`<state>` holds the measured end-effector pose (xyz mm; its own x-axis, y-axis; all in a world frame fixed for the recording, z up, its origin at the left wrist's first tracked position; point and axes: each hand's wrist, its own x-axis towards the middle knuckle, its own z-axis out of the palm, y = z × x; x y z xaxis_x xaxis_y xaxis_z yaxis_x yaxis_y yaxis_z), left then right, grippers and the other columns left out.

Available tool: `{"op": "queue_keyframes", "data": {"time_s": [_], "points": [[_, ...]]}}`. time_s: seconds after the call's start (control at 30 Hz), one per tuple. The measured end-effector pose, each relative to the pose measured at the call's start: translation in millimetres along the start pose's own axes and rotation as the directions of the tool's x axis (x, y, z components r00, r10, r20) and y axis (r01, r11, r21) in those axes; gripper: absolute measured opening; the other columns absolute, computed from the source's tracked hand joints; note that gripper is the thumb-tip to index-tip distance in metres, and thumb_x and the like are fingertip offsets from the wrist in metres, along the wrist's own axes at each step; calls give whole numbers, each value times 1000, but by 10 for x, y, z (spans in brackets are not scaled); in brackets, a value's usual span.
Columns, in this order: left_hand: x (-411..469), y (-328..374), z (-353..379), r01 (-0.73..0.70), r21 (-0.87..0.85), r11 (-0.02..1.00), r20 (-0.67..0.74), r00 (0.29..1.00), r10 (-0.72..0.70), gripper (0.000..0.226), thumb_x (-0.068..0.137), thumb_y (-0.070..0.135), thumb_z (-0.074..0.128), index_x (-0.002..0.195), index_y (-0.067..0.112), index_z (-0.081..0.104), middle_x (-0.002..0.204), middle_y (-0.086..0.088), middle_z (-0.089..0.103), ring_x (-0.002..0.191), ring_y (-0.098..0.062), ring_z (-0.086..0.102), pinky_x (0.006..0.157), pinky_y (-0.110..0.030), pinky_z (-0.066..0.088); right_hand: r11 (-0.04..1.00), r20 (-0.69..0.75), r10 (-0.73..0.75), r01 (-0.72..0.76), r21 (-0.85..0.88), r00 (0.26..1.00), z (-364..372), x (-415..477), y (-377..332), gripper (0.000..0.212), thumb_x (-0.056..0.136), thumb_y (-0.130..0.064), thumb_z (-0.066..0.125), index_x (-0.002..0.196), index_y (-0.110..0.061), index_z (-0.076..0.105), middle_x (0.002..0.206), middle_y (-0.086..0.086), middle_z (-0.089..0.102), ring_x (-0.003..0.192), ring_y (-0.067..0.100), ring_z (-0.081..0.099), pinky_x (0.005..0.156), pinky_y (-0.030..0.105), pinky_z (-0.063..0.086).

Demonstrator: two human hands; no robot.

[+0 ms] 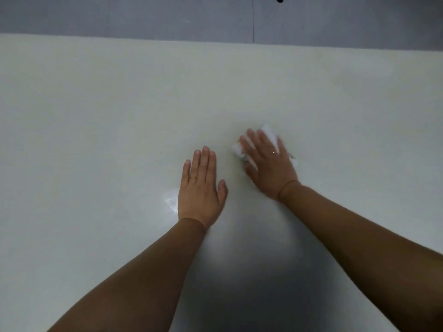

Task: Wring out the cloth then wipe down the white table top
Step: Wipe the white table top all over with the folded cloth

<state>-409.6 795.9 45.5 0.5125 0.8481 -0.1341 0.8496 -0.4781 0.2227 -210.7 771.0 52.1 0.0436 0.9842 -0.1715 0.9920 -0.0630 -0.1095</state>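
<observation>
Your right hand [269,164] lies flat, palm down, on the cloth [268,131], fingers spread wide and pointing toward 11 o'clock. It presses on the cloth and does not clasp it; no finger curls under the fabric as far as the view shows. The cloth is white and bunched, and sits on the white table top [96,116] just right of the centre of the view. Most of it is covered by your palm. Bare parts show past the fingertips at 12 o'clock of the hand, at the index side at 9 o'clock, and as a small frayed edge at 3 o'clock. A ring [274,152] sits on one finger of this hand.

Your left hand [201,188] rests flat on the table at 8 o'clock of the right hand, near it but apart from it and from the cloth. Its fingers are straight and close together, pointing to 12 o'clock, the thumb angled out toward 2 o'clock. It holds nothing. It also carries a ring [193,178].

A small bright patch [170,202] lies on the surface touching the left hand's outer edge at 9 o'clock; whether it is moisture or glare cannot be told. A dark shadow [239,271] falls on the table between your two forearms at 6 o'clock. At 12 o'clock the table meets a grey wall [119,15].
</observation>
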Motion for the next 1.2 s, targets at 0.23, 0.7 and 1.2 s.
{"op": "queue_keyframes", "data": {"time_s": [0.23, 0.7, 1.2], "points": [[1, 7, -16, 5, -19, 1000, 7, 1000, -5, 68, 92, 38, 29, 152, 8, 15, 160, -10, 11, 148, -23, 4, 120, -39, 1, 835, -42, 546, -539, 109, 837, 44, 538, -568, 62, 98, -42, 26, 151, -20, 1, 160, 6, 0, 147, 26, -2, 114, 53, -5], [19, 6, -71, -1, -95, 995, 16, 1000, 2, 68, 88, 35, 37, 148, 4, 28, 157, -12, 23, 146, -25, 15, 118, -43, 11, 797, -26, 598, -592, 121, 801, -56, 1080, -456, 62, 98, -42, 25, 151, -21, -1, 160, 5, -4, 147, 25, -4, 114, 54, -4], [24, -4, -48, -3, -117, 993, -1, 1000, 3, 67, 86, 34, 41, 146, 4, 34, 155, -12, 27, 146, -25, 19, 116, -46, 20, 906, -58, 421, -417, 71, 905, -135, 1583, -338, 60, 98, -40, 24, 151, -19, 4, 160, 5, 2, 147, 26, 2, 114, 55, -1]]}}
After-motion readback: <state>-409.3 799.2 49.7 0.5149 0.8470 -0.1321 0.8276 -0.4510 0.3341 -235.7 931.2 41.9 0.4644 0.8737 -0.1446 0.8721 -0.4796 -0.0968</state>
